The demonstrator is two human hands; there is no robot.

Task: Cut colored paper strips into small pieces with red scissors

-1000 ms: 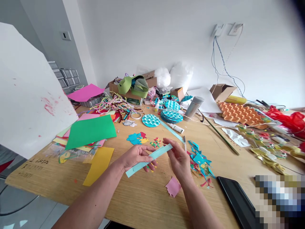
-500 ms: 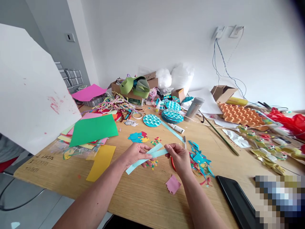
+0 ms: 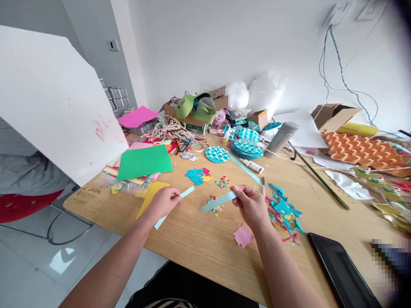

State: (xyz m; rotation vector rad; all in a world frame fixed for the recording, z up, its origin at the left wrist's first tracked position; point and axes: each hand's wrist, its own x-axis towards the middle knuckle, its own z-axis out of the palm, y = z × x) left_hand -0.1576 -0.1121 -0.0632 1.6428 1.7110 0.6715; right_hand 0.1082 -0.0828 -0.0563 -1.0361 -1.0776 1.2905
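My left hand (image 3: 165, 201) is closed on a light blue paper strip (image 3: 187, 192), whose ends stick out on both sides of the fist. Between thumb and fingers, my right hand (image 3: 249, 200) pinches one end of a second light blue paper strip (image 3: 218, 202); its free end points left, over small coloured paper dots (image 3: 215, 209). The two strips are apart. Below the right hand lies a pink paper scrap (image 3: 243, 236). Blue paper offcuts (image 3: 285, 205) are heaped to its right. Blue, red and yellow paper cutouts (image 3: 195, 176) lie beyond the hands.
Green paper (image 3: 145, 162) tops a stack at left, beside a tilted white board (image 3: 61, 98). Scaly blue discs (image 3: 246, 149), a glue tube (image 3: 252, 165) and a silver flask (image 3: 282, 139) stand or lie farther back. A black tablet-like device (image 3: 342, 269) lies at front right.
My hands have moved apart. The two strips, crossed together before, are now separate, one in each hand. The camera view has turned a little to the left.
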